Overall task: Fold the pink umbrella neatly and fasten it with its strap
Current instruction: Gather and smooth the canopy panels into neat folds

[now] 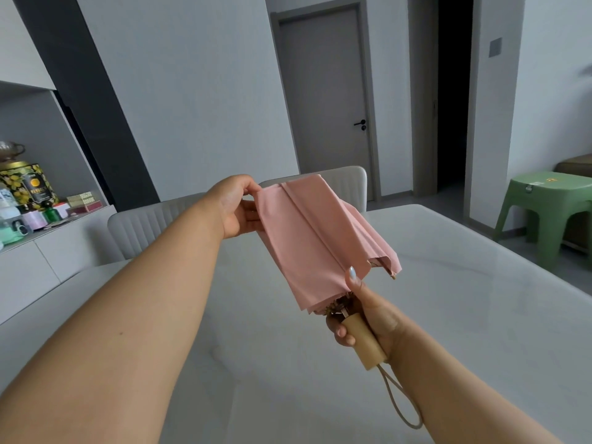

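Loads of open worktop (448,283) is left under the raised umbrella (320,238); the far edge is blocked by two chair backs (144,225).

Head view: looked forward and down from the person's head, close over both forearms
Facing: across the white table (448,283) toward a grey door (323,91)
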The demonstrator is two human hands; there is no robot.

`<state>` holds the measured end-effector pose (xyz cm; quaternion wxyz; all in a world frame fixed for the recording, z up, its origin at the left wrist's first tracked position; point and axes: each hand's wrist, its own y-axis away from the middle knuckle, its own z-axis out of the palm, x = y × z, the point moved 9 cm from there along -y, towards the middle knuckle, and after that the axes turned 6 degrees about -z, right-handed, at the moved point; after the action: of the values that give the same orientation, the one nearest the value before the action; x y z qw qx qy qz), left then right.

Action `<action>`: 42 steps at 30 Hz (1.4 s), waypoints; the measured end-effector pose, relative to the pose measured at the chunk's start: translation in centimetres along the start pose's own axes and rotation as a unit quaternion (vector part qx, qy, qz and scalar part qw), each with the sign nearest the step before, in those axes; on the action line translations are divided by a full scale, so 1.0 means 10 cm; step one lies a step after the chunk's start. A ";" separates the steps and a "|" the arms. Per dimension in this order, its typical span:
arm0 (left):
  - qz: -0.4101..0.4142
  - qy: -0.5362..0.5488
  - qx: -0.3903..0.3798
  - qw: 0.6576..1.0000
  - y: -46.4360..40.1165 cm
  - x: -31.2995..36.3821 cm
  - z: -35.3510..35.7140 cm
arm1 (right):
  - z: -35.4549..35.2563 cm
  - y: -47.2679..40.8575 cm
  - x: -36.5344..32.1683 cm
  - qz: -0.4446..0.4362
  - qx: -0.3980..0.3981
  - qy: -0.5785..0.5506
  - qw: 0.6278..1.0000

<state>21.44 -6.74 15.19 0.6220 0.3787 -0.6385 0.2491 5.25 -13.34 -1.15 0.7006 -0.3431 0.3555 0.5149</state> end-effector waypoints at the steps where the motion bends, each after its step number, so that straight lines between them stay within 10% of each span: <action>1: -0.004 -0.017 0.001 1.000 0.00 0.02 -0.02 | -0.01 0.00 0.00 -0.001 0.004 0.012 1.000; 34: 0.111 -0.164 0.047 0.979 -0.03 0.40 -0.13 | -0.03 0.03 -0.10 -0.017 0.013 0.093 0.995; 42: 0.110 -0.206 -0.054 0.971 0.01 0.44 -0.09 | -0.03 0.03 -0.07 -0.014 0.016 0.086 0.996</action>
<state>22.13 -6.71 19.64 0.4654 0.3150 -0.8032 0.1977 4.77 -13.92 -0.73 0.6798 -0.3798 0.4178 0.4680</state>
